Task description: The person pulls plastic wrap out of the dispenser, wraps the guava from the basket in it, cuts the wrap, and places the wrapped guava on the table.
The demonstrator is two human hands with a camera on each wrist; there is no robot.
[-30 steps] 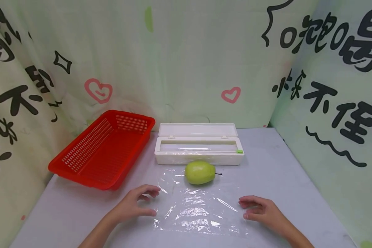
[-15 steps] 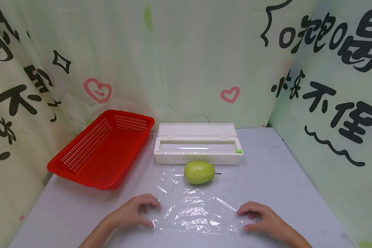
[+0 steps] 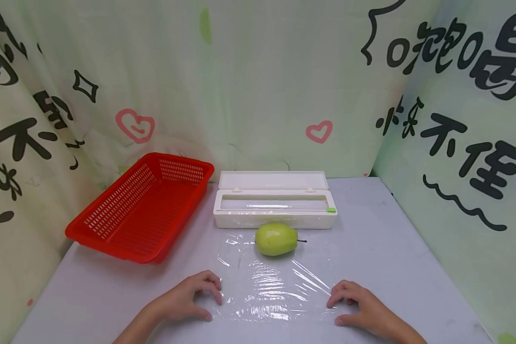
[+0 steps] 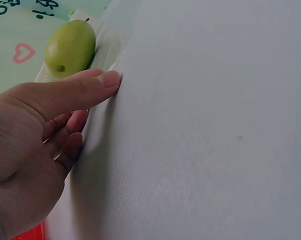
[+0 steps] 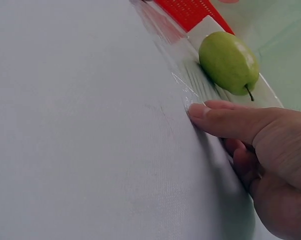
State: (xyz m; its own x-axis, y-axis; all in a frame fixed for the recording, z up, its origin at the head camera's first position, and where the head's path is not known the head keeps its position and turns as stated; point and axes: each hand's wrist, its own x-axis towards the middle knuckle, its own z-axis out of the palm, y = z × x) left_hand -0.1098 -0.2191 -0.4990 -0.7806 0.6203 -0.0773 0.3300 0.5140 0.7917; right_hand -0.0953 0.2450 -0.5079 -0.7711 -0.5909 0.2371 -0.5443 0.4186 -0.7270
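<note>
A sheet of clear cling film (image 3: 266, 291) lies on the table, running from the white cling film dispenser (image 3: 275, 220). On its far part rests a green pear (image 3: 277, 239), stem pointing right. My left hand (image 3: 185, 298) is at the film's near left corner, fingers bent, a gap between thumb and forefinger. At the near right corner, my right hand (image 3: 363, 308) touches the film edge with its fingers, thumb apart from them. Each wrist view shows a thumb (image 4: 109, 79) beside the film's edge; the other fingertips are partly hidden behind it.
A red plastic basket (image 3: 142, 215) stands at the left of the table. The dispenser's lid (image 3: 273, 180) is raised, and a green slider (image 3: 331, 210) sits at its right end. Printed curtains (image 3: 258, 86) enclose the back and sides of the white table (image 3: 395, 239).
Both hands have come down and nearer to the film's front corners. The film's creases have shifted, with straighter lines toward the right hand. The pear, basket and dispenser stay put.
</note>
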